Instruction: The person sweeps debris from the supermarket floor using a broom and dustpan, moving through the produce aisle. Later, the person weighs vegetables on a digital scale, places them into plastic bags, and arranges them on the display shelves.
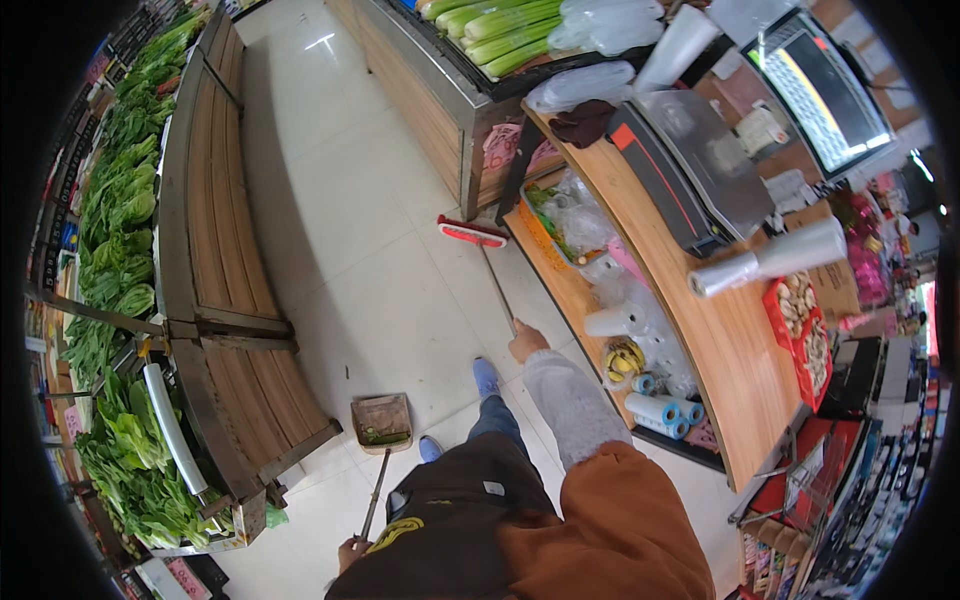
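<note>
My right hand (529, 341) grips the end of a broom handle (497, 281), whose red and white head (472, 232) rests on the tiled floor near the counter's corner. Low at the left of my body, my left hand (352, 551) is closed round the stick of a long-handled dustpan (382, 414). The pan lies on the floor to the left of my feet, with some green leafy scraps inside. A small dark scrap (346, 371) lies on the tiles beyond the dustpan.
A wood-panelled stand of leafy greens (127, 225) runs along the left. At right, a wooden counter (675, 300) carries a weighing scale (690, 172), plastic bag rolls and a red tray of mushrooms (780, 307); bananas (624, 360) sit on its lower shelf. Celery (502, 30) lies on a stand ahead.
</note>
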`<state>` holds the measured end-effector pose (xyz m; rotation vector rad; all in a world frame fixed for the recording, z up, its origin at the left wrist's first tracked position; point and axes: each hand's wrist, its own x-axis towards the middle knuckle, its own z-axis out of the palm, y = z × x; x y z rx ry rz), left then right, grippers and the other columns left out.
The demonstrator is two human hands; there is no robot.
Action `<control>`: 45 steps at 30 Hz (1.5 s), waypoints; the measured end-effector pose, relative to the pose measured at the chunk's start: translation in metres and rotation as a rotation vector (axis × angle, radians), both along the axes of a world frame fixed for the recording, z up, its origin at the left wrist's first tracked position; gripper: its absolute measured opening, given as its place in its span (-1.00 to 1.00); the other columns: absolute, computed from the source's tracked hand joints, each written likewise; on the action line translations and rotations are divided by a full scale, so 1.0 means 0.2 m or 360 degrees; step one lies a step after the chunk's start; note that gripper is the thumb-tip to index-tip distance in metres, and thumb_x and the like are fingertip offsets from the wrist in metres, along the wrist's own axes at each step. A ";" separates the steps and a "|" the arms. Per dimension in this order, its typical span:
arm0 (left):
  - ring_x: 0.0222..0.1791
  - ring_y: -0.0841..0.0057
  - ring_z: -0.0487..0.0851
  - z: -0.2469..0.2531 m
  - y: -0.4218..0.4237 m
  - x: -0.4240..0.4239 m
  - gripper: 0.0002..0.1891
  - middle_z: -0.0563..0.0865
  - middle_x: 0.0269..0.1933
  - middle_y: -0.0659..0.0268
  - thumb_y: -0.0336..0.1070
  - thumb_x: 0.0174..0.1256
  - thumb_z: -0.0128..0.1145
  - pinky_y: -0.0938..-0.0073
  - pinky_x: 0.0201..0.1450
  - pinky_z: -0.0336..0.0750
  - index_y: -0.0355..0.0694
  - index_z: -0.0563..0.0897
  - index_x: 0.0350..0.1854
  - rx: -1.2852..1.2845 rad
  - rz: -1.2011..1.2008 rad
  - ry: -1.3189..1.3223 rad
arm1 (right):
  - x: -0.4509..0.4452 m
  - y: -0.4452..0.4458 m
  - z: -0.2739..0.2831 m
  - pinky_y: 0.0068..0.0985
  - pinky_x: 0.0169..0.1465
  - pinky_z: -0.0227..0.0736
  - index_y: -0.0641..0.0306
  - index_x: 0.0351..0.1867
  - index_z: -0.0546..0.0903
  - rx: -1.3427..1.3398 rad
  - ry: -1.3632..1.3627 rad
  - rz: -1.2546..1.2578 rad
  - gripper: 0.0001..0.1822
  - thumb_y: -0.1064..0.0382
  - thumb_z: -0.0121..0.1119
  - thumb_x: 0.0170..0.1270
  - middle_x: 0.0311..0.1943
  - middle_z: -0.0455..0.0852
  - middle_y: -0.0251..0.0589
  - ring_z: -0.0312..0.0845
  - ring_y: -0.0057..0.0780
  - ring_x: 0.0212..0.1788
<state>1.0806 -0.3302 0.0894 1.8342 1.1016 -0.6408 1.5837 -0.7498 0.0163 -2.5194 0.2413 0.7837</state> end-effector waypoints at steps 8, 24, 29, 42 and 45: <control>-0.74 0.56 0.51 0.28 -0.49 0.50 -0.69 0.59 -0.66 0.27 -0.26 -0.05 0.25 0.49 -0.65 0.43 -0.36 0.60 -0.28 0.0177 0.0206 0.0239 | -0.14 -0.14 -0.10 -0.33 0.09 0.38 0.15 0.36 0.07 -0.0068 0.0481 0.0198 -0.27 0.30 -0.03 0.08 0.07 0.46 0.19 0.46 0.01 0.05; -0.88 0.55 0.39 0.28 -0.59 0.59 -0.68 0.43 -0.77 0.33 -0.32 0.01 0.18 0.48 -0.88 0.25 -0.28 0.54 -0.15 0.0052 0.0440 0.0435 | 0.08 -0.49 0.16 -0.30 -0.01 0.41 0.13 0.33 0.17 -0.0135 0.0358 0.0291 -0.29 0.33 -0.07 0.01 -0.09 0.58 0.16 0.54 -0.03 -0.10; -0.88 0.54 0.39 0.26 -0.66 0.54 -0.68 0.44 -0.77 0.33 -0.35 0.01 0.17 0.48 -0.89 0.24 -0.28 0.54 -0.14 0.0014 0.0577 0.0406 | -0.09 -0.32 0.12 -0.35 -0.08 0.48 0.10 0.36 0.09 0.0039 0.0748 -0.0091 -0.26 0.33 -0.09 0.02 -0.07 0.57 0.16 0.59 -0.09 -0.15; -0.85 0.53 0.44 0.24 -0.65 0.39 -0.72 0.47 -0.75 0.31 -0.31 0.02 0.18 0.45 -0.86 0.30 -0.26 0.55 -0.18 -0.0021 0.0779 0.0462 | 0.02 -0.37 0.34 -0.50 -0.63 0.35 0.14 0.32 0.21 0.0663 0.0668 0.0124 -0.29 0.33 0.11 0.04 -0.61 0.48 -0.26 0.38 -0.51 -0.71; -0.82 0.53 0.45 0.29 -0.67 0.40 -0.70 0.48 -0.72 0.30 -0.29 0.02 0.17 0.46 -0.83 0.32 -0.26 0.55 -0.17 0.0006 0.0801 0.0488 | 0.16 -0.13 0.13 -0.42 -0.48 0.45 0.16 0.33 0.18 0.0076 0.0430 0.0411 -0.29 0.38 -0.06 0.01 -0.40 0.62 -0.07 0.52 -0.32 -0.62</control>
